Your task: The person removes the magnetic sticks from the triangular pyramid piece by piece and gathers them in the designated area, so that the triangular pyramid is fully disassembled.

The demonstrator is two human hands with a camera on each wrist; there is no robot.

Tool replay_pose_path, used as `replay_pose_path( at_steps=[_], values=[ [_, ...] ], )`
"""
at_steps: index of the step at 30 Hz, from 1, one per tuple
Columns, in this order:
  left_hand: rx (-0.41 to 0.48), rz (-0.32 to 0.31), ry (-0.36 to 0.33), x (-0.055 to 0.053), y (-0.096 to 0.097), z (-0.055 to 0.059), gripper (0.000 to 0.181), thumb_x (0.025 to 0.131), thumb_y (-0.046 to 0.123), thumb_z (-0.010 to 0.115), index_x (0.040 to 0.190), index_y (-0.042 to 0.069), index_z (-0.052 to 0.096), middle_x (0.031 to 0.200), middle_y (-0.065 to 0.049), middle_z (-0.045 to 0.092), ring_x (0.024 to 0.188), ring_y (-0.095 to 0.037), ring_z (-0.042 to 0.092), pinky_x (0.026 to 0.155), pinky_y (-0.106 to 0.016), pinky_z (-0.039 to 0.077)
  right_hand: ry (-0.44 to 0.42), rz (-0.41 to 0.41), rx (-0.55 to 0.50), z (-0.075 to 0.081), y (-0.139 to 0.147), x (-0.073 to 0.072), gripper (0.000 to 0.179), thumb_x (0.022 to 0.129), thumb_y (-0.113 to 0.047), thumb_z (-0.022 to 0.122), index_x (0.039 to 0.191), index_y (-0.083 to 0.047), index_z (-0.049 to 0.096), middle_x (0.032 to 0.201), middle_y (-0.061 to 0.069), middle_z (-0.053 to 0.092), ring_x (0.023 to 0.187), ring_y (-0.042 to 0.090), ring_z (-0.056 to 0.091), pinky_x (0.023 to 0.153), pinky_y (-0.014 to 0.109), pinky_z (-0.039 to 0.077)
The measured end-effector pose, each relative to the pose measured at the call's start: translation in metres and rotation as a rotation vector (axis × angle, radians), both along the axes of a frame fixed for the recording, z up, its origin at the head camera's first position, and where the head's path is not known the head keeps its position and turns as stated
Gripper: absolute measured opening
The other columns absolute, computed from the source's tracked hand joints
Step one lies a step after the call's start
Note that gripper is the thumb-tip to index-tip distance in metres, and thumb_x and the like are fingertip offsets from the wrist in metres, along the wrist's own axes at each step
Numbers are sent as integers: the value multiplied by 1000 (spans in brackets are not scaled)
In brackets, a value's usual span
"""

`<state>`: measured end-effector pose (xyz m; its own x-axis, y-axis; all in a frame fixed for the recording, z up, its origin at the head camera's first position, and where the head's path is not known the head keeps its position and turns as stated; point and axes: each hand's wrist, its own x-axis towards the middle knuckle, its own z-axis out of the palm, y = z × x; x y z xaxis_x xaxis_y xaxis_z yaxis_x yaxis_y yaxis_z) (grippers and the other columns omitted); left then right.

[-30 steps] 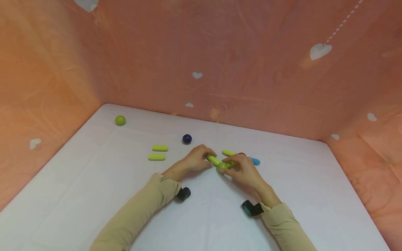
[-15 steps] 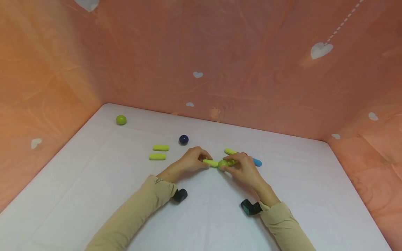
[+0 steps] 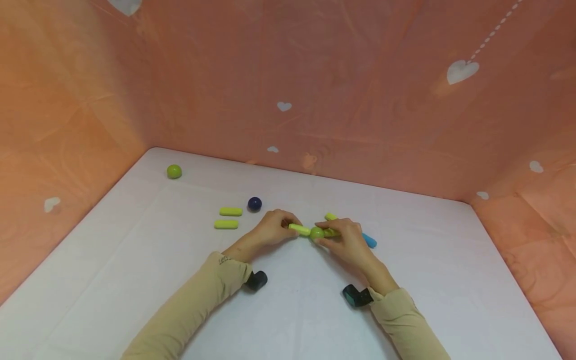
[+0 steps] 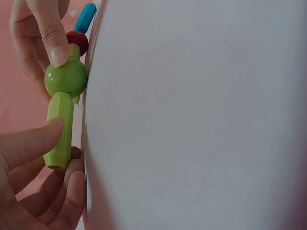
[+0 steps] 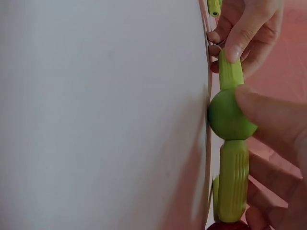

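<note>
Two hands joining green rods to a green ball at mid-frame on the white table.

Far left, a loose green ball [image 3: 174,171], two spare yellow-green rods [image 3: 230,211] and a navy ball [image 3: 254,203] lie unused, so building looks partly done. The left hand [image 3: 270,230] pinches a green rod [image 3: 299,229] between thumb and curled fingers, its end touching the centre ball [image 3: 317,232]. The right hand [image 3: 348,240] presses a fingertip on that ball and curls round a second rod [image 5: 233,179] on its other side. A red ball [image 4: 76,41] and blue rod [image 3: 369,240] lie beyond, right of centre.
</note>
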<state>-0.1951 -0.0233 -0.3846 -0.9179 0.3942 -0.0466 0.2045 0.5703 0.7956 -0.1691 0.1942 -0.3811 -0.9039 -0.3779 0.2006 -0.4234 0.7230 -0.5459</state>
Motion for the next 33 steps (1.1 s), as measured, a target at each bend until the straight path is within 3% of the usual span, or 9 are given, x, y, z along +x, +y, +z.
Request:
replay_pose_path(
  at_steps=[6,20,25,33],
  values=[
    [-25,-17,-41,5,0,4,21,89,20,68,106,9,73,86,-3,64,80,-14,51,72,-25,41,30,-41,-9,0,-1,-2,35,78,-20,79,111,-10,72,103,7,73,100,31,58,87,49,33],
    [-55,-12,-112,11,2,7,22,91,22,64,106,7,72,80,-1,65,75,-12,52,66,-22,41,-31,-52,-17,5,-4,-3,33,79,-21,79,110,-10,73,103,6,73,105,30,61,89,51,31],
    [-78,-23,-100,14,1,7,21,89,22,67,103,7,73,81,-1,63,76,-13,51,67,-23,40,-56,-88,-7,5,0,-5,33,80,-21,77,112,-11,72,104,9,72,105,33,60,93,55,31],
    [-73,46,-56,25,-18,5,18,88,22,69,101,10,74,89,-1,66,81,-13,52,75,-27,42,-94,-123,-27,4,10,-9,33,81,-18,77,112,-9,71,108,14,71,107,37,58,95,55,28]
  ],
)
